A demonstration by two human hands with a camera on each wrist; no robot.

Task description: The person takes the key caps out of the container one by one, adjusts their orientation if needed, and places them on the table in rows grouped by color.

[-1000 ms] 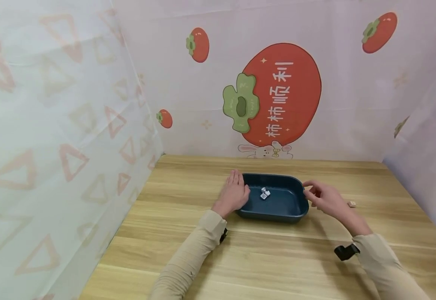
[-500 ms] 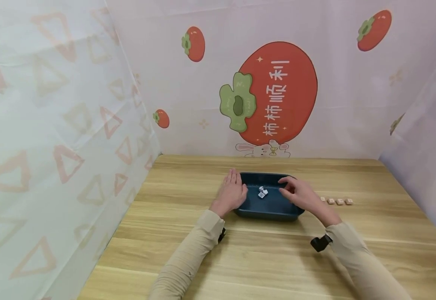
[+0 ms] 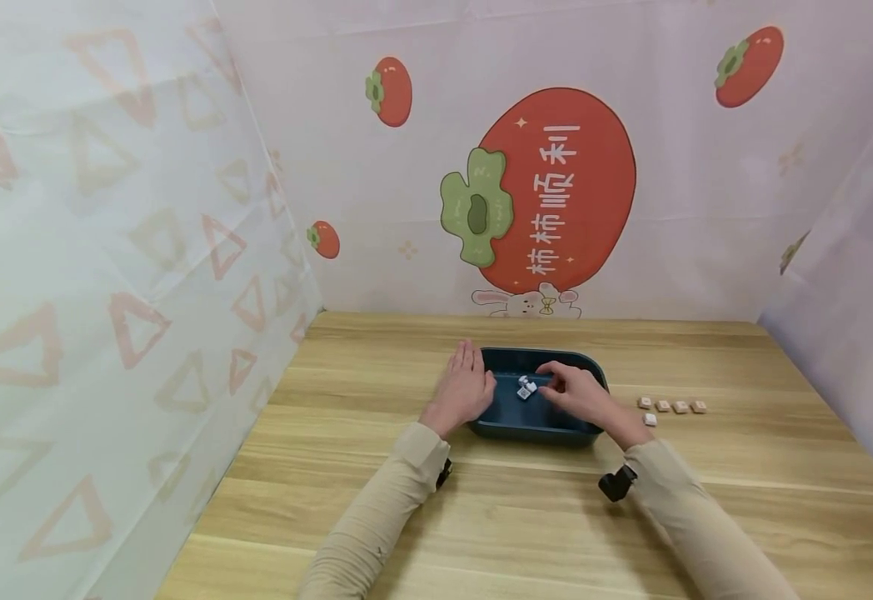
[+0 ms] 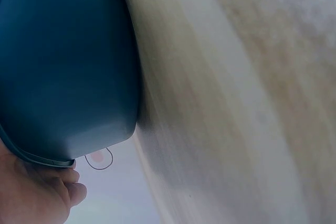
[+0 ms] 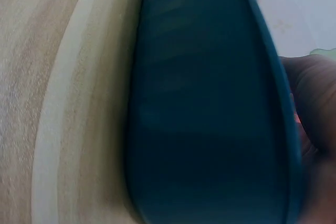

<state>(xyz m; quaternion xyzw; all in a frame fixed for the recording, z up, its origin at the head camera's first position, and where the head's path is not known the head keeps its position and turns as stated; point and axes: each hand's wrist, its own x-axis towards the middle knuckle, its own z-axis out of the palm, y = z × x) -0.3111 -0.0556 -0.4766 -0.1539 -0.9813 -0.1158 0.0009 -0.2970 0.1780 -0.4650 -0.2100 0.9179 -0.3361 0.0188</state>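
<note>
A dark blue rectangular tray (image 3: 537,433) stands on the wooden table. Inside it, left of centre, lies a small cluster of white blocks (image 3: 527,387), one with a dark mark on top. My left hand (image 3: 461,389) holds the tray's left end, fingers along the outside and thumb over the rim; in the left wrist view its fingertips show past the rim. My right hand (image 3: 579,394) reaches over the right side of the tray, thumb and index finger apart beside the white blocks. The right wrist view shows the tray's outer wall (image 5: 205,103) and part of the right hand (image 5: 317,98).
Right of the tray, several small blocks (image 3: 664,406) lie in a row on the table (image 3: 496,517). One white block (image 3: 650,420) lies in front of the row's left end. Behind and at both sides hang printed cloths (image 3: 406,283).
My right hand has moved left from the tray's right rim to the white blocks inside. The blocks right of the tray have come into view. My left hand stays at the left end.
</note>
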